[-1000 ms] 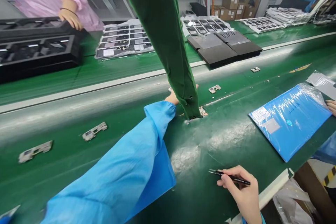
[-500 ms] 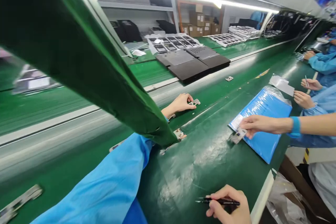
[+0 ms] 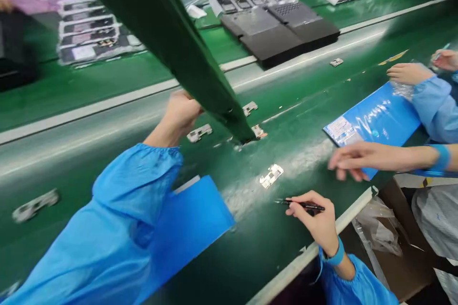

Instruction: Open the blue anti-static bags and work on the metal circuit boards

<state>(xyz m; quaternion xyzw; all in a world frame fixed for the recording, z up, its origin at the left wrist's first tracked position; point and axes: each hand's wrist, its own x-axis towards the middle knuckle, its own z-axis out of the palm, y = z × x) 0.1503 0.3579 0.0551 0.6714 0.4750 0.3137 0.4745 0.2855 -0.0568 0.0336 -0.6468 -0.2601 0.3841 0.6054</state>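
My left hand point(image 3: 182, 110) reaches out over the green conveyor belt point(image 3: 107, 171), fingers curled and blurred, just left of a small metal part point(image 3: 199, 133) behind the slanted green post point(image 3: 186, 57). Whether it holds anything is unclear. My right hand point(image 3: 315, 219) rests near the front edge, closed on black tweezers point(image 3: 300, 205) that point left. A small metal part point(image 3: 272, 175) lies on the belt just beyond the tweezers' tip. More parts point(image 3: 249, 107) lie by the post's foot.
A co-worker's hand point(image 3: 354, 159) reaches in from the right above a blue bag point(image 3: 375, 121); other hands point(image 3: 408, 74) work further right. A blue sheet point(image 3: 189, 221) lies under my left sleeve. Black trays point(image 3: 282, 33) and wrapped part trays point(image 3: 93, 38) sit across the belt. A loose part point(image 3: 34, 205) lies left.
My left hand pulled back leftward from the far part. The co-worker's hand let a metal part go onto the belt and drew back right. The view tilted down.
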